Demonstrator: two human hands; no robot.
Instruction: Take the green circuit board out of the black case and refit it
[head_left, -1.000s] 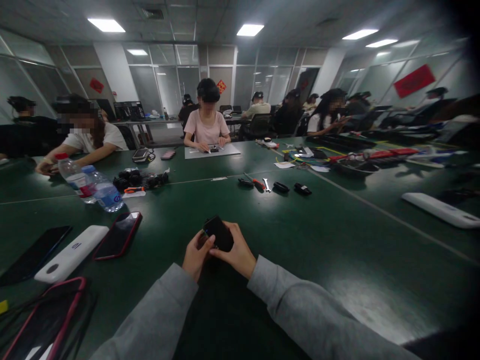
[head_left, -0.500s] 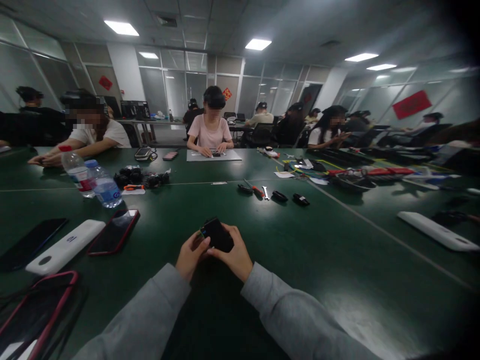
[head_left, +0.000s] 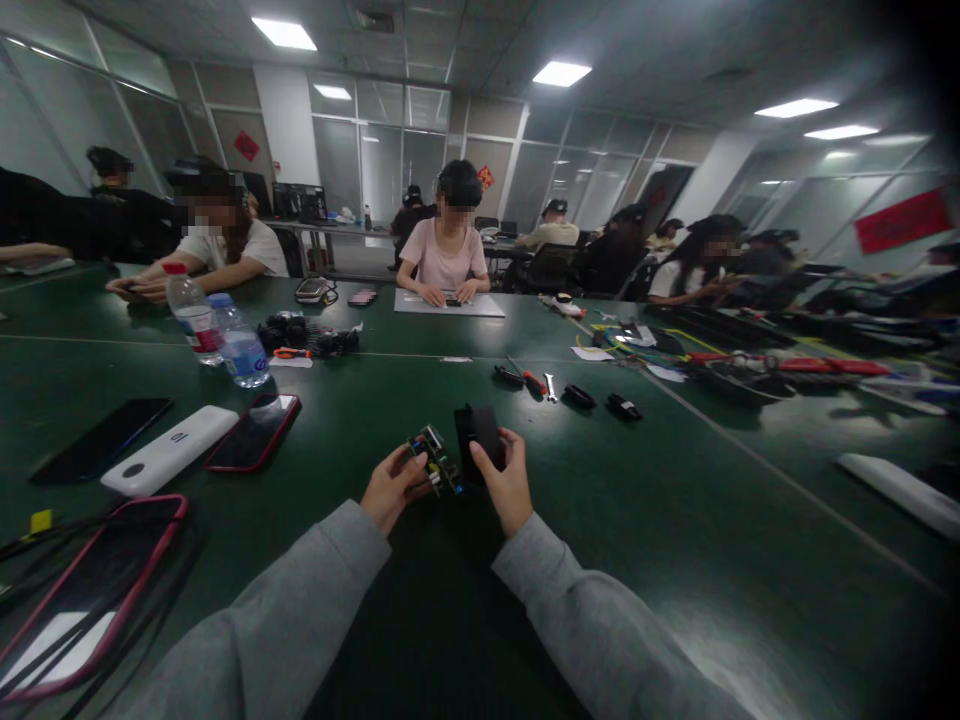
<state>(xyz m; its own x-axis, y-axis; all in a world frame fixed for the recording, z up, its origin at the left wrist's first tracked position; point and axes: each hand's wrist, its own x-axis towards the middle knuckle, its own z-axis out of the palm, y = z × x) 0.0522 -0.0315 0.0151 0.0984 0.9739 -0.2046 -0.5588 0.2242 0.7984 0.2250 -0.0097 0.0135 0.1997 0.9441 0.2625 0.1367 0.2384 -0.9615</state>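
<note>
My left hand (head_left: 394, 488) grips a small circuit board (head_left: 437, 462) crowded with electronic parts, the thumb on its near edge. In my right hand (head_left: 508, 482) is a black plastic case (head_left: 478, 438), held upright with the thumb across its face. Board and case are side by side, slightly apart, above the green table (head_left: 600, 560). Beyond them lie a screwdriver (head_left: 533, 383), a wrench (head_left: 550, 388) and several small black pieces such as the one (head_left: 578, 397) right of the wrench.
To the left are a red-edged phone (head_left: 253, 432), a white power bank (head_left: 171, 450), a larger pink-framed phone (head_left: 97, 590) with cables, and two water bottles (head_left: 241, 345). A person (head_left: 444, 255) works across the table. Wires and red parts (head_left: 787, 365) spread over the far right.
The circuit board has come out of the black case. My hands have parted, the left keeping the board and the right the case. The camera view has turned slightly left.
</note>
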